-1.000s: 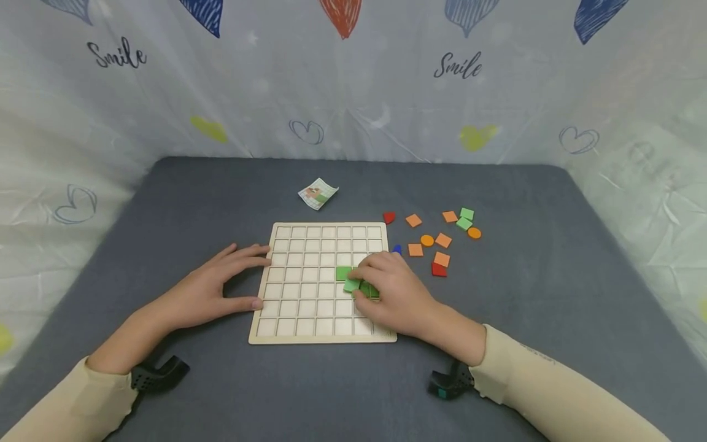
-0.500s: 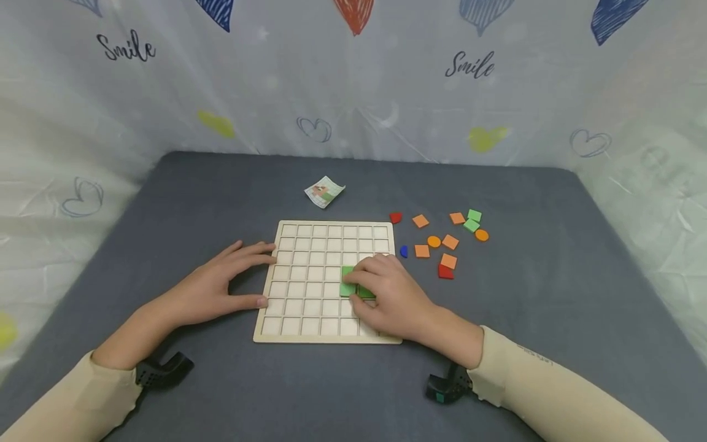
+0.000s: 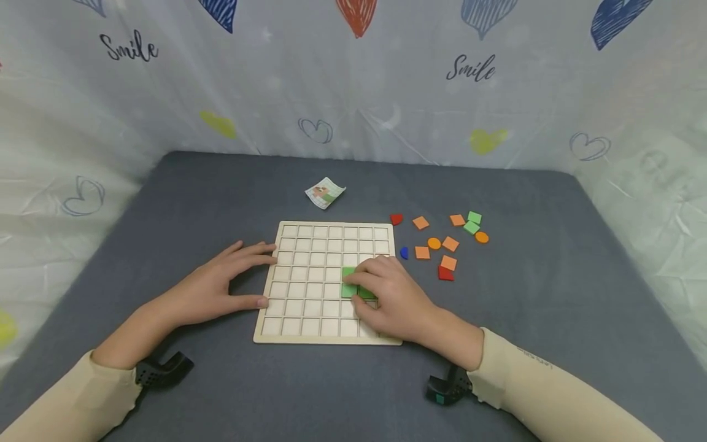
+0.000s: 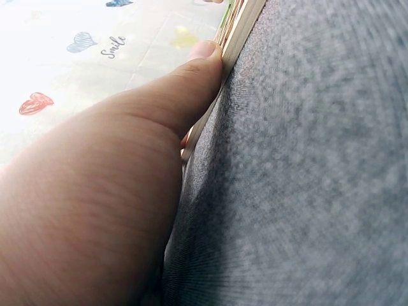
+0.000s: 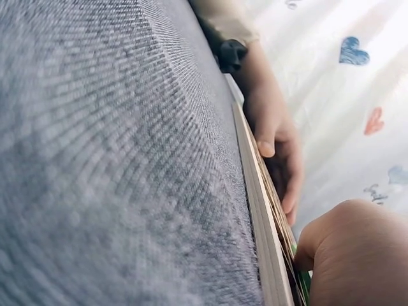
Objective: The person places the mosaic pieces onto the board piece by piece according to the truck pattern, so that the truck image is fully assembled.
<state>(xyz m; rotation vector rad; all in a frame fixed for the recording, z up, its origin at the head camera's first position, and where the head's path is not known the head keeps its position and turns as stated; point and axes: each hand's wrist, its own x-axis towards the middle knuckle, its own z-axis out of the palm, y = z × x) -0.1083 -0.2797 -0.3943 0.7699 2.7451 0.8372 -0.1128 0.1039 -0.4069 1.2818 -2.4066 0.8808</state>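
A pale wooden grid board (image 3: pixel 300 307) lies on the grey table. My left hand (image 3: pixel 207 288) rests at its left edge, fingers outstretched, with the thumb touching the rim. Over the right part of the board, my right hand (image 3: pixel 389 294) has curled fingers. Its index finger and thumb hold a light green square tile (image 3: pixel 348 291), which lies squarely in a cell. Directly above sits another green tile (image 3: pixel 347 272). A darker green tile (image 3: pixel 366 294) shows partly beneath the right hand, which hides the cells around it.
To the board's right lie loose pieces: several orange squares (image 3: pixel 422 252), orange discs (image 3: pixel 434 244), two light green pieces (image 3: pixel 472 227), red pieces (image 3: pixel 445 274) and a blue half-round (image 3: pixel 404 252). A small printed picture card (image 3: pixel 325 193) lies behind the board.
The light green tile was tilted and overlapping the grid lines; it now lies flat and aligned in its cell. The right hand has barely moved, and the left hand stays at the board's edge.
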